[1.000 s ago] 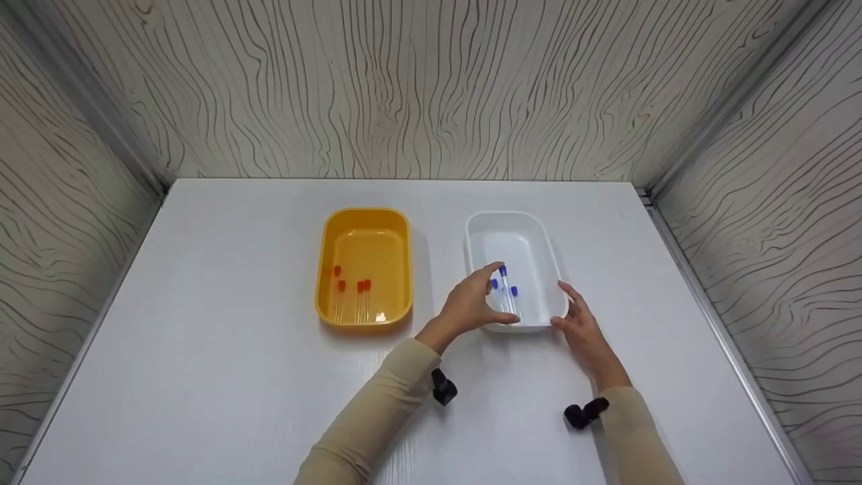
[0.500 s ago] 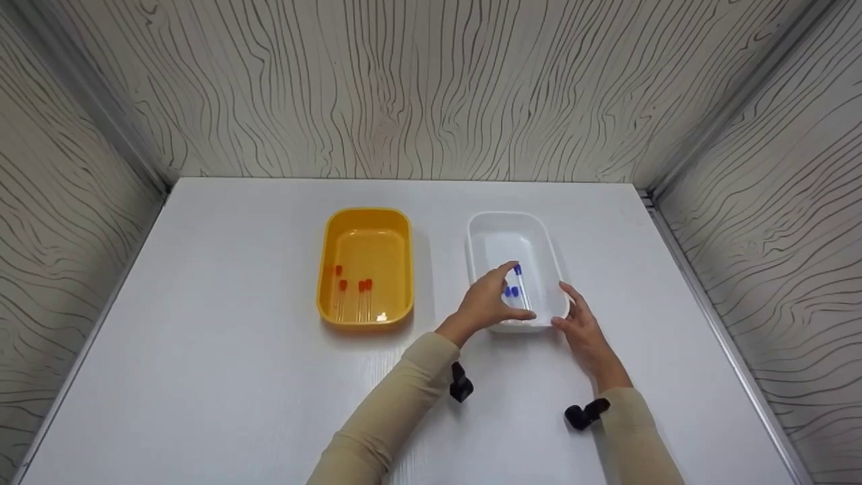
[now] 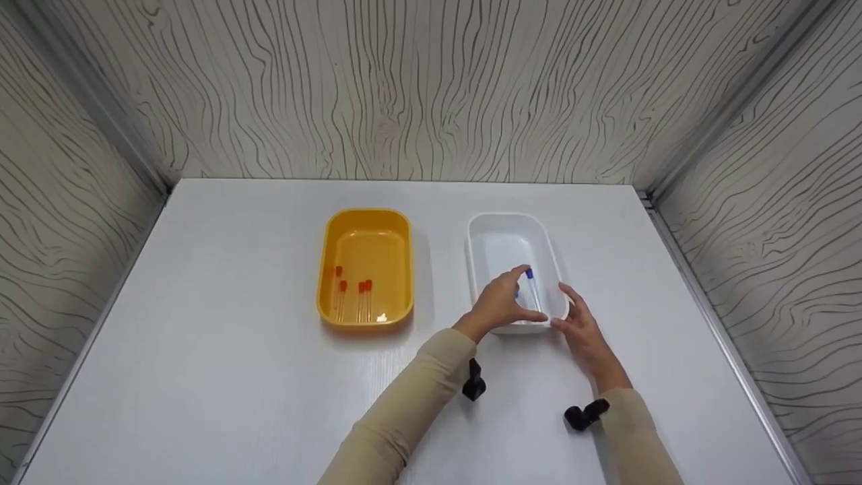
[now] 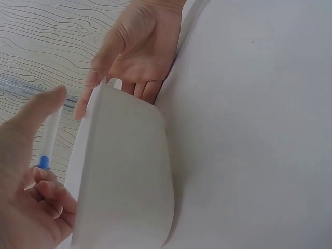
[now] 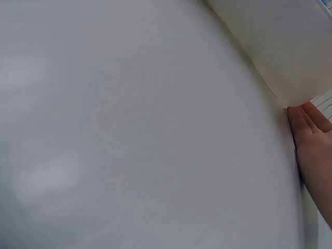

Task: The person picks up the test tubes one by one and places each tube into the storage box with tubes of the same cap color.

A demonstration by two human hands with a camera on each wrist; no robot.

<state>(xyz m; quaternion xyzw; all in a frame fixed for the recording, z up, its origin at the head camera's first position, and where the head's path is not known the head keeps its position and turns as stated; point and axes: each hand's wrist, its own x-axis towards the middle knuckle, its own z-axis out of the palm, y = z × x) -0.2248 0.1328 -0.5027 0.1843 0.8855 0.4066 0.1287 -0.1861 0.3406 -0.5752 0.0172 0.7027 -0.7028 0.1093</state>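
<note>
Over the near end of the white tray [image 3: 477,252], my left hand [image 3: 502,303] pinches a clear test tube [image 3: 535,294] lengthwise, thumb at its bottom and a fingertip at its blue cap [image 4: 44,162]. Behind that hand, a bit of another blue cap [image 3: 516,294] shows; the rest there is hidden. My right hand [image 3: 586,333] holds the tray's near right corner, thumb and fingers at the rim in the left wrist view. The right wrist view has its fingers [image 5: 303,122] against the tray's outer wall [image 5: 280,46].
An orange-yellow tray [image 3: 367,252] stands to the left, with several red-capped test tubes [image 3: 361,296] lying at its near end. Both trays are on a white table [image 3: 222,323]. Wood-patterned panels [image 3: 404,87] rise at the back and both sides.
My left hand has moved right across the white tray with the test tube. The other blue caps there have slipped from sight behind it, save a small bit. My right hand stays put.
</note>
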